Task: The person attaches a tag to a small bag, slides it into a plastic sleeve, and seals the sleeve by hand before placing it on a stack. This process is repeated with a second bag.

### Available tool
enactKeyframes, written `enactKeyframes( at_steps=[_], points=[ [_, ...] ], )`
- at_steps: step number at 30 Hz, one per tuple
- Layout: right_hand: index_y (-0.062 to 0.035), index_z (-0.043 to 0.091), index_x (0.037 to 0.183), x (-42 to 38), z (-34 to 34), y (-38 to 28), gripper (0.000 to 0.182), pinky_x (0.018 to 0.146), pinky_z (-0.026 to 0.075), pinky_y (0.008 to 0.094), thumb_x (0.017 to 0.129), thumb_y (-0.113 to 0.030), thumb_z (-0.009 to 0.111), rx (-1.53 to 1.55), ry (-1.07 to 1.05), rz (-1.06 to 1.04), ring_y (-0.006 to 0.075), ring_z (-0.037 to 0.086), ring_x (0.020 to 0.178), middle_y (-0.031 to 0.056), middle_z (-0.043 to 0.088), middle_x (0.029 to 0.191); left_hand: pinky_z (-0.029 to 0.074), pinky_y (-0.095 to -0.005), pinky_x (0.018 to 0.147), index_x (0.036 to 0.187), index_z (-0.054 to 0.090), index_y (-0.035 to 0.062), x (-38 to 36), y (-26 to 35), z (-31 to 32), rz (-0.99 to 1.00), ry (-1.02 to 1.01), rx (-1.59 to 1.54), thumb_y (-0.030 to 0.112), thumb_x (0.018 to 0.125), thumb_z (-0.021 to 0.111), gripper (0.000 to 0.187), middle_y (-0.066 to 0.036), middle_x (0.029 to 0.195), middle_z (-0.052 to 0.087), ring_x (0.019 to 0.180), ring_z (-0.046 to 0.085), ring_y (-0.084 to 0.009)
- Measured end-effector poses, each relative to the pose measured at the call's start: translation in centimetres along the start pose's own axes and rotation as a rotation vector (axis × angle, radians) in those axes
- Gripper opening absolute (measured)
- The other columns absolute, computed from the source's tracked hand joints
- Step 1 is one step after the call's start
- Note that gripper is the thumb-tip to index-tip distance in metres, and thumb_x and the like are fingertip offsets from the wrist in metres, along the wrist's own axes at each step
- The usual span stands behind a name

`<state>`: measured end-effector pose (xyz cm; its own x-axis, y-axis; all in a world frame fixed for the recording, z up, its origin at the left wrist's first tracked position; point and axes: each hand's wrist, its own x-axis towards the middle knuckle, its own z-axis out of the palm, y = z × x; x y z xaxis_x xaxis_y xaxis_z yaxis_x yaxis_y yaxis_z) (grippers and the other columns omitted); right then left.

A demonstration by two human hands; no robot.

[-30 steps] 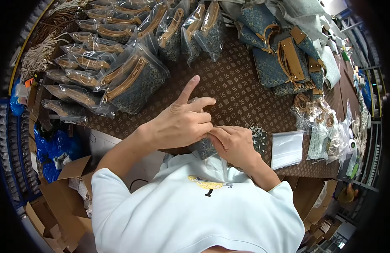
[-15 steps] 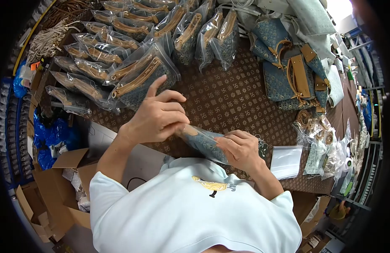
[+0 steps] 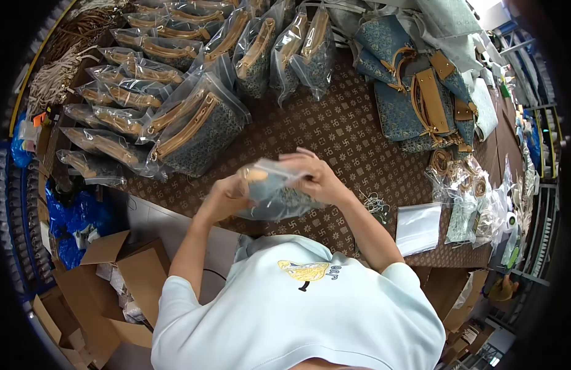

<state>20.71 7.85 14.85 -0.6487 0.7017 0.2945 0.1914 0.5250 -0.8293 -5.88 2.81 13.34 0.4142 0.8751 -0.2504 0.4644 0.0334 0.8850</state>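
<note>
Close to my chest, over the front of the table, I hold a blue patterned handbag (image 3: pixel 282 200) inside a clear plastic bag. My left hand (image 3: pixel 225 197) is closed round its left side, beside a tan part of the handbag. At the upper right edge of the plastic, my right hand (image 3: pixel 316 177) is closed on it, its fingers slightly blurred. Beyond my left hand lies a plastic-wrapped handbag (image 3: pixel 202 135) with tan handles, at the front of several similar wrapped ones.
Unwrapped blue handbags (image 3: pixel 415 105) with tan handles lie at the right. Nearer me are a stack of clear plastic bags (image 3: pixel 418 229), a tangle of thin strings (image 3: pixel 375 206) and bagged straps (image 3: pixel 473 197). Open cardboard boxes (image 3: pixel 106 290) stand on the floor at left.
My left hand has come down and closed on the wrapped handbag's left side. My right hand has moved up and left to the plastic's upper edge. The handbag has turned and lifted slightly.
</note>
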Motion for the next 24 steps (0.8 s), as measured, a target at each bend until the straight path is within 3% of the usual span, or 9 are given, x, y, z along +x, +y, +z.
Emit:
enactKeyframes(
  at_steps=[2,5,7,8,10,11,14,18,24],
  points=[
    [-0.0115,0.051,0.131,2.0,1.1,1.5,0.054,0.102,0.036,0.0396,0.082,-0.022,0.070,-0.115,0.208,0.097,0.0269,0.054,0.113,0.0105,0.059,0.123,0.051,-0.0326,0.071,0.101,0.070,0.0062,-0.7,1.2,-1.9,-0.199,0.267,-0.057,0.025,0.071,0.079,0.036,-0.011,0.088,0.071,0.081,0.068,-0.0251],
    [-0.0129,0.038,0.140,2.6,2.5,1.8,0.059,0.094,0.042,0.0347,0.088,-0.021,0.065,-0.006,0.256,0.295,0.0230,0.057,0.109,0.0092,0.056,0.127,0.048,-0.0353,0.070,0.100,0.069,0.0066,-0.3,1.1,-5.7,-0.306,0.439,0.191,0.033,0.078,0.071,0.035,-0.020,0.089,0.067,0.083,0.067,-0.0289],
    [-0.0109,0.040,0.138,1.9,3.1,2.5,0.052,0.087,0.046,0.0309,0.091,-0.018,0.061,0.151,0.240,0.468,0.0191,0.057,0.109,0.0094,0.057,0.126,0.048,-0.0377,0.074,0.113,0.063,0.0076,0.8,0.4,-7.6,-0.352,0.478,0.528,0.030,0.079,0.070,0.042,-0.020,0.089,0.066,0.086,0.066,-0.0307],
    [-0.0102,0.041,0.137,1.1,3.4,3.2,0.050,0.087,0.046,0.0311,0.091,-0.018,0.060,0.153,0.226,0.478,0.0194,0.056,0.109,0.0091,0.057,0.126,0.044,-0.0394,0.089,0.133,0.046,0.0075,1.7,0.8,-7.4,-0.407,0.604,0.567,0.029,0.080,0.070,0.062,-0.020,0.113,0.061,0.108,0.058,-0.0312],
    [-0.0073,0.046,0.133,-0.8,2.3,4.2,0.045,0.090,0.046,0.0320,0.092,-0.020,0.059,0.105,0.268,0.490,0.0200,0.056,0.112,0.0090,0.057,0.127,0.030,-0.0451,0.105,0.144,0.027,0.0062,2.1,2.1,-5.5,0.051,0.873,1.006,0.029,0.080,0.071,0.081,-0.017,0.140,0.043,0.131,0.038,-0.0324],
    [-0.0073,0.046,0.133,-1.8,0.8,4.3,0.045,0.090,0.046,0.0320,0.092,-0.020,0.059,0.080,0.311,0.516,0.0200,0.056,0.112,0.0090,0.057,0.127,0.013,-0.0532,0.111,0.146,0.022,0.0047,2.1,1.8,-4.1,0.055,0.807,1.082,0.032,0.077,0.074,0.090,-0.012,0.152,0.021,0.141,0.016,-0.0331],
    [-0.0061,0.050,0.130,-4.0,-4.1,5.5,0.046,0.094,0.045,0.0363,0.089,-0.024,0.062,0.058,0.571,0.671,0.0255,0.053,0.117,0.0137,0.055,0.127,0.005,-0.0596,0.110,0.146,0.024,0.0060,2.9,-0.5,0.6,-0.051,0.542,1.127,0.045,0.075,0.071,0.093,-0.015,0.154,0.014,0.142,0.010,-0.0336],
    [-0.0036,0.051,0.126,-6.7,-12.1,7.2,0.036,0.079,0.046,0.0234,0.092,-0.013,0.058,-0.090,0.983,0.590,0.0111,0.057,0.093,0.0079,0.062,0.112,0.003,-0.0615,0.110,0.144,0.027,0.0057,3.4,-2.9,1.6,-0.183,0.456,1.093,0.046,0.077,0.069,0.089,-0.016,0.154,0.013,0.143,0.008,-0.0331],
    [-0.0004,0.053,0.125,-7.8,-9.9,10.0,0.034,0.084,0.046,0.0254,0.095,-0.016,0.054,-0.010,0.755,0.683,0.0126,0.057,0.099,0.0076,0.060,0.116,0.003,-0.0617,0.110,0.141,0.033,0.0050,2.0,-2.2,2.0,-0.063,0.553,0.901,0.034,0.073,0.074,0.085,-0.013,0.154,0.015,0.143,0.010,-0.0321]
  ],
)
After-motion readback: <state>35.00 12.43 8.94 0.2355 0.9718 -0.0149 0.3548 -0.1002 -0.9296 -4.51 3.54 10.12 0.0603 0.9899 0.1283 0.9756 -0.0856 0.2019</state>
